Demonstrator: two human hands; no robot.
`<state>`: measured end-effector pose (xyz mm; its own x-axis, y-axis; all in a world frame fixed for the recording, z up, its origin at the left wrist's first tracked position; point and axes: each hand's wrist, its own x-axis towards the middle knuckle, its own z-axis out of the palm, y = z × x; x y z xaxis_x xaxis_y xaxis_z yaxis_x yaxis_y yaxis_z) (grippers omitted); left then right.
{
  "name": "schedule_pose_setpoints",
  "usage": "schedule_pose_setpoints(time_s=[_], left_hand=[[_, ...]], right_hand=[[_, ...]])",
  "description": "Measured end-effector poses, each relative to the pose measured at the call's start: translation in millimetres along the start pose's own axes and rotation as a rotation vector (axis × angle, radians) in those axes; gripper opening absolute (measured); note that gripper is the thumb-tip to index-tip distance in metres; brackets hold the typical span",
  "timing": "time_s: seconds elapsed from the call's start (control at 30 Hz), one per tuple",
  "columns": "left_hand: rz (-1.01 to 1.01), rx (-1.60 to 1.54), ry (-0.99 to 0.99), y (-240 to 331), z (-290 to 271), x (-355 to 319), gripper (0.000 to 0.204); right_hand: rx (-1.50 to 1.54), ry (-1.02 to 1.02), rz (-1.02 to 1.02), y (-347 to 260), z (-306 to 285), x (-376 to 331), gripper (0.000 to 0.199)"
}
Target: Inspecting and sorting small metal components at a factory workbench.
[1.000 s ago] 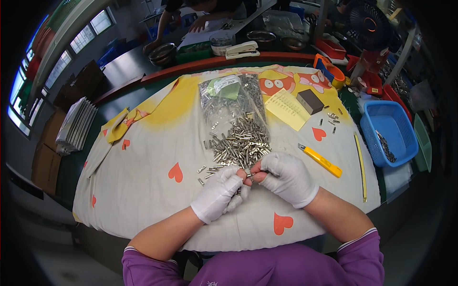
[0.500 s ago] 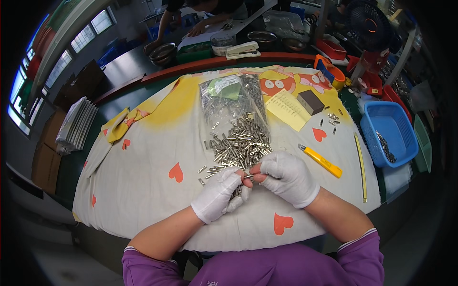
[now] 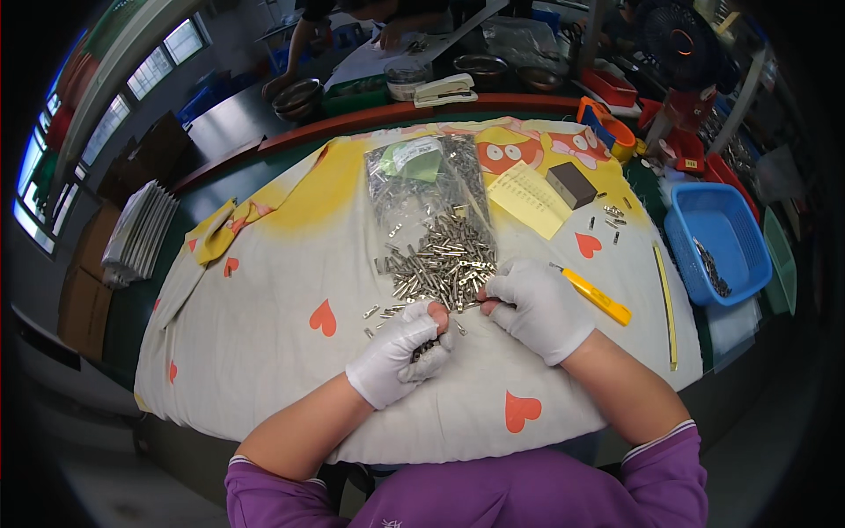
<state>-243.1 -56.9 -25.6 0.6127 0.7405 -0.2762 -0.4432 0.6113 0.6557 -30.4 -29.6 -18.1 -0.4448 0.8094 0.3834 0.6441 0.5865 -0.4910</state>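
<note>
A pile of small, slim silvery metal parts [image 3: 444, 260] spills from the mouth of a clear plastic bag [image 3: 387, 211] onto the cloth. Just below the pile, my left hand [image 3: 405, 352], in a white glove with bare fingertips, is curled around several of these metal parts [image 3: 425, 349]. My right hand [image 3: 539, 308], gloved the same way, is at the pile's lower right edge with thumb and fingers pinched together. Whatever lies between those fingertips is too small to make out. One loose metal part [image 3: 460, 328] is on the cloth between my hands.
Right of my right hand lies a yellow utility knife [image 3: 598, 297]. Beyond are a yellow paper slip [image 3: 528, 201], a dark block [image 3: 572, 185] and scattered metal parts. A blue basket [image 3: 717, 233] stands far right, stacked white sheets [image 3: 141, 233] far left. Another person's hand [image 3: 387, 35] works across the table.
My hands were together at the fingertips with a metal part between them; now they are apart. The right has moved up to the pile's edge, the left slightly down and left.
</note>
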Motion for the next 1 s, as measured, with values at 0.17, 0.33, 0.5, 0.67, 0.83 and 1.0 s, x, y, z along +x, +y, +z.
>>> schedule_pose_setpoints(time_s=[0.17,0.33,0.5,0.67,0.83,1.0], left_hand=[[0.027,-0.019,0.014,1.7,1.8,2.3,0.010],[0.089,-0.048,0.029,1.2,-2.7,2.8,0.007],[0.130,-0.034,0.063,4.0,-0.6,1.8,0.010],[0.100,-0.013,0.094,3.9,2.8,2.1,0.012],[0.093,0.103,0.129,-0.9,4.5,2.8,0.014],[0.032,0.347,0.212,0.3,14.4,1.5,0.014]], right_hand=[[-0.058,-0.054,-0.055,-5.2,4.2,-0.6,0.010],[-0.047,-0.094,-0.044,-11.7,1.8,3.1,0.011],[-0.005,-0.077,-0.070,-12.8,7.5,0.7,0.008],[-0.045,-0.181,0.035,-10.7,7.9,-0.5,0.004],[0.027,-0.102,0.066,-10.5,11.7,-3.3,0.008],[0.136,-0.053,-0.063,-19.1,1.9,-0.5,0.018]])
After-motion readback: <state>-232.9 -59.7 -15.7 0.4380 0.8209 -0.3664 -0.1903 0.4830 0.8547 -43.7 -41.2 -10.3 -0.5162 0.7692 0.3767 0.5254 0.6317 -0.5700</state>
